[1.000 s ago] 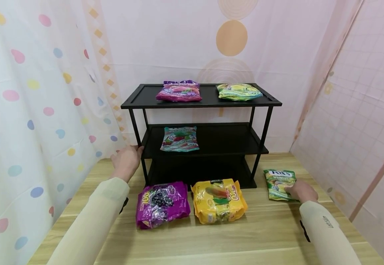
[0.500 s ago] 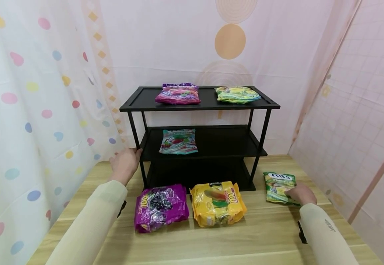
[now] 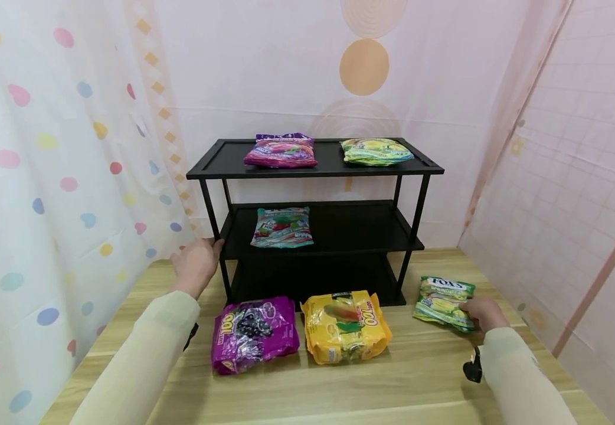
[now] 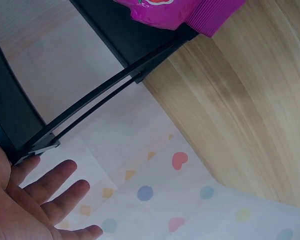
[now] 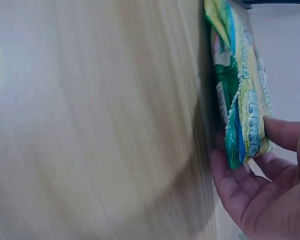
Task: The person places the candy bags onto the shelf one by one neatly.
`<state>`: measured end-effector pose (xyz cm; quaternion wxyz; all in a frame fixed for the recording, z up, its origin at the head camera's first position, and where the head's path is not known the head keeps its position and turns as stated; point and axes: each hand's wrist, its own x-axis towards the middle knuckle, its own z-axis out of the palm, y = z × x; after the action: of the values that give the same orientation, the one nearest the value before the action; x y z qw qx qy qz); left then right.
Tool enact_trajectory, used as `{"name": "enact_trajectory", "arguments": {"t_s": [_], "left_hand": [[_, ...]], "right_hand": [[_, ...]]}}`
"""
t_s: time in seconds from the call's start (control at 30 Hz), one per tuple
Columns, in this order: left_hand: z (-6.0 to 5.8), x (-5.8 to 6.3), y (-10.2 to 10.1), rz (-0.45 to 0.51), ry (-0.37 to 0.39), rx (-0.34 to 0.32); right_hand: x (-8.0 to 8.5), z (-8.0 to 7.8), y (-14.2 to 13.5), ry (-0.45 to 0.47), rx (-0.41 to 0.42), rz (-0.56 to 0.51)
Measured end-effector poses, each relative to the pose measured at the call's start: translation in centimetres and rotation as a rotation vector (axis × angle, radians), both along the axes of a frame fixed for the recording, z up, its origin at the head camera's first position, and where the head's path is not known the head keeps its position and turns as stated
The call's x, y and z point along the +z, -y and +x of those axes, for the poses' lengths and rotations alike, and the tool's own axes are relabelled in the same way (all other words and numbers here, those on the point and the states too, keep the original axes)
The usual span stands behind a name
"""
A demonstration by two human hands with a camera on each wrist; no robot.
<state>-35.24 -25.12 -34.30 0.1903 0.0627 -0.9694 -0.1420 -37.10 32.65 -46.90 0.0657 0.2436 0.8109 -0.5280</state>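
Note:
My right hand (image 3: 485, 313) pinches the right edge of a green and yellow candy bag (image 3: 445, 300) marked FOX'S, on the table right of a black three-tier shelf. In the right wrist view the thumb (image 5: 285, 132) lies on the bag's face, with other fingers under its lower edge. My left hand (image 3: 196, 265) touches the left side of the shelf (image 3: 360, 227) at the middle tier. Its fingers (image 4: 52, 185) are spread and mostly straight in the left wrist view.
A purple candy bag (image 3: 254, 333) and a yellow candy bag (image 3: 346, 326) lie before the shelf. On the top tier are a pink-purple bag (image 3: 281, 151) and a yellow-green bag (image 3: 375, 151); a teal bag (image 3: 283, 227) lies on the middle tier. Patterned curtains (image 3: 74, 177) surround the table.
The green candy bag has turned and shifted slightly left, its lower right edge now in the right hand's grip. The left hand stays at the shelf. The head view has shifted a little.

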Motion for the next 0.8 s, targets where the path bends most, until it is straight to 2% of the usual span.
{"name": "enact_trajectory", "arguments": {"t_s": [0.27, 0.33, 0.43, 0.5, 0.67, 0.8], "left_hand": [[0.4, 0.0, 0.3, 0.012, -0.004, -0.013], [0.3, 0.0, 0.4, 0.012, -0.013, -0.015], [0.2, 0.1, 0.4, 0.006, -0.026, -0.016], [0.1, 0.1, 0.4, 0.002, -0.025, -0.012], [0.1, 0.1, 0.4, -0.006, 0.000, -0.003], [0.0, 0.1, 0.1, -0.002, 0.012, -0.004]], "right_hand": [[0.2, 1.3, 1.0, -0.091, -0.034, -0.202], [0.2, 1.7, 1.3, -0.112, -0.063, -0.317], [0.3, 2.0, 1.9, -0.147, -0.104, -0.410], [0.2, 2.0, 2.3, -0.169, -0.118, -0.402], [0.1, 1.8, 3.1, -0.180, -0.135, -0.215], [0.3, 1.8, 3.5, -0.180, -0.151, -0.143]]}}
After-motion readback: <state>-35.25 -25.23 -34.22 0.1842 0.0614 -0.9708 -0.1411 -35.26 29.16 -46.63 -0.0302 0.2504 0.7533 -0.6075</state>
